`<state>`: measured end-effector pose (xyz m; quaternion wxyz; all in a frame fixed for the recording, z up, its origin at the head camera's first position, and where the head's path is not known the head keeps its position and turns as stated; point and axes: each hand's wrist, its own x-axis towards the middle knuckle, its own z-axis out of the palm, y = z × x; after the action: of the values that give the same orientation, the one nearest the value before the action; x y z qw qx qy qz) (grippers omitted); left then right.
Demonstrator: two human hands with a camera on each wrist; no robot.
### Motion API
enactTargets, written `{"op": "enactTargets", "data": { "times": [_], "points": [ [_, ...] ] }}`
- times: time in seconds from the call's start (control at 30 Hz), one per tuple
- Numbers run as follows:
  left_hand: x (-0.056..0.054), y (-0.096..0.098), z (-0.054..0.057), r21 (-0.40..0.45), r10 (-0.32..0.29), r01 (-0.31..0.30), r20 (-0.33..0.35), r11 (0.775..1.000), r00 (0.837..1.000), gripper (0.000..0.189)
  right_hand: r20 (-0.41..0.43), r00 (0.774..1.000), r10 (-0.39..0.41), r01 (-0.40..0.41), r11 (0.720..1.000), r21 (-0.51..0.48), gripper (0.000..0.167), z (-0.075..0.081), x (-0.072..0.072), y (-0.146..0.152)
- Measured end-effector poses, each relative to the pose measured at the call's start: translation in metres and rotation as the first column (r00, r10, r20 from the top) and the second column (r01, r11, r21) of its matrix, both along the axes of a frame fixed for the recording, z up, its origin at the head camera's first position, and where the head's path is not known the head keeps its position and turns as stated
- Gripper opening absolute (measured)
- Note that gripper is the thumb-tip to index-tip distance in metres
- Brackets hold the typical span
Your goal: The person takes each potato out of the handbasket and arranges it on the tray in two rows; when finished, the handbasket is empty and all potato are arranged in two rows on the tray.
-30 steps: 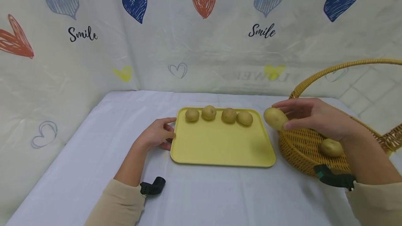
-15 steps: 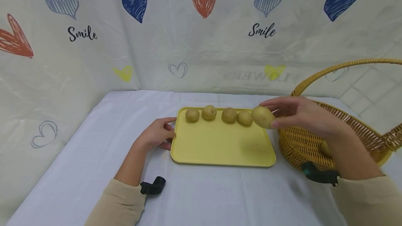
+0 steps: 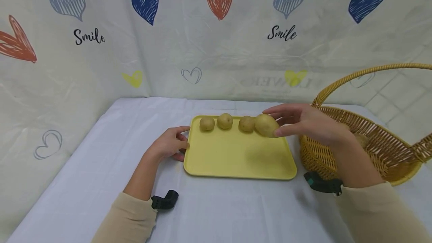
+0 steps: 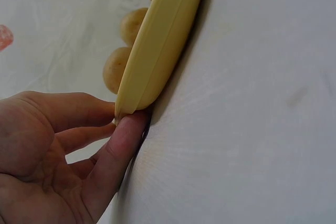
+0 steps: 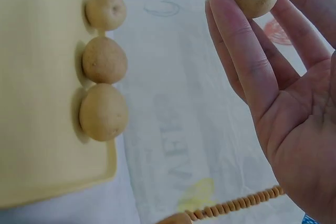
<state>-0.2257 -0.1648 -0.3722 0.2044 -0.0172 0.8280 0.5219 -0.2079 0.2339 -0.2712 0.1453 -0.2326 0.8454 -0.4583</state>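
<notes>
My right hand (image 3: 300, 121) pinches a pale oval potato (image 3: 266, 125) between thumb and fingertips. In the head view this potato overlaps the right end of a row of potatoes on the yellow tray (image 3: 233, 156); the right wrist view shows it apart from that row. The row runs along the tray's far rim, with potatoes such as this one (image 3: 207, 123) at its left end. At the tray's left side, the fingertips of my left hand (image 3: 170, 143) touch the edge. The left wrist view shows the thumb (image 4: 123, 137) against the tray's outer wall.
A wicker basket (image 3: 317, 156) with a tall arched handle (image 3: 357, 73) stands right of the tray, partly behind my right forearm. A potato (image 3: 362, 140) shows inside it. White cloth (image 3: 216, 205) covers the table, and a sheet printed with hearts hangs behind.
My right hand has carried the potato leftward from beside the basket to over the tray's right part. The left hand has stayed at the tray's left edge.
</notes>
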Motion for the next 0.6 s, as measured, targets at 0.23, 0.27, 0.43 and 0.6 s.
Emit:
{"op": "enactTargets", "data": {
  "times": [0.23, 0.27, 0.43, 0.6],
  "points": [
    [0.000, 0.001, 0.000, 0.008, 0.003, -0.003, -0.001, 1.000, 1.000, 0.072, -0.004, 0.999, 0.035, -0.035, 0.999, -0.032, 0.053, -0.006, -0.006, -0.014],
    [0.000, 0.001, -0.001, 0.009, 0.000, 0.000, -0.002, 1.000, 1.000, 0.072, -0.002, 0.999, 0.046, -0.046, 0.998, -0.037, 0.053, -0.007, -0.007, -0.016],
    [0.000, 0.001, 0.000, 0.008, -0.007, 0.007, -0.006, 1.000, 1.000, 0.072, -0.003, 0.994, 0.107, -0.107, 0.993, -0.058, 0.051, -0.014, -0.012, -0.025],
    [0.001, 0.001, 0.001, -0.001, 0.001, -0.001, -0.001, 1.000, 1.000, 0.072, 0.024, 0.990, 0.140, -0.137, 0.986, -0.092, 0.053, -0.023, -0.015, -0.037]
  ]
}}
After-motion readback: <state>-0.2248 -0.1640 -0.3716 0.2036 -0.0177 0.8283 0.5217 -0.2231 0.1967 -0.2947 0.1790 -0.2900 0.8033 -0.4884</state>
